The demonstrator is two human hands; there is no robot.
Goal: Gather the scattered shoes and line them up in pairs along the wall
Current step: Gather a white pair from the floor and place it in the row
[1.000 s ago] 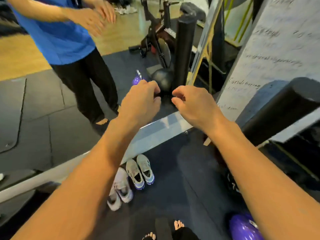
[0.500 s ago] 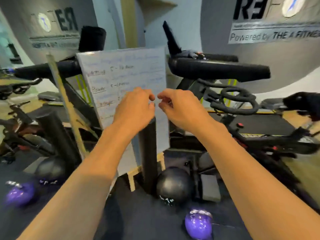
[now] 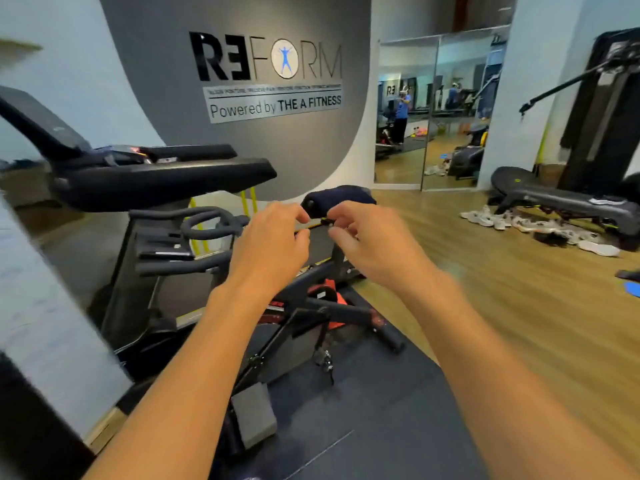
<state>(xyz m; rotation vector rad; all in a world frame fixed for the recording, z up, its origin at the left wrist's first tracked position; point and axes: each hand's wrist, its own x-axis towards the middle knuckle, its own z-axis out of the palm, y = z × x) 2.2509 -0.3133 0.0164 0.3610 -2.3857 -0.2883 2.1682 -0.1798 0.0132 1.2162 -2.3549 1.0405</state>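
Observation:
Several scattered shoes (image 3: pixel 540 227), mostly white, lie in a loose heap on the wooden floor at the far right, in front of a black bench (image 3: pixel 561 199). One white shoe (image 3: pixel 598 249) lies apart at the heap's near edge. My left hand (image 3: pixel 273 244) and my right hand (image 3: pixel 374 244) are raised side by side in mid-air at the centre of the view. Their fingers are loosely curled and hold nothing. Both hands are far from the shoes.
An exercise bike (image 3: pixel 180 178) and its frame stand directly below and left of my hands on a dark mat (image 3: pixel 381 427). The grey logo wall (image 3: pixel 270 140) and a mirror (image 3: pixel 433 109) are ahead. A cable machine (image 3: pixel 602 116) stands far right. A blue disc (image 3: pixel 632 289) lies on the floor.
The view has swung right, from paired shoes by a mirror, past a whiteboard and kettlebells, to the bike and the wooden floor. Both hands stayed raised and empty.

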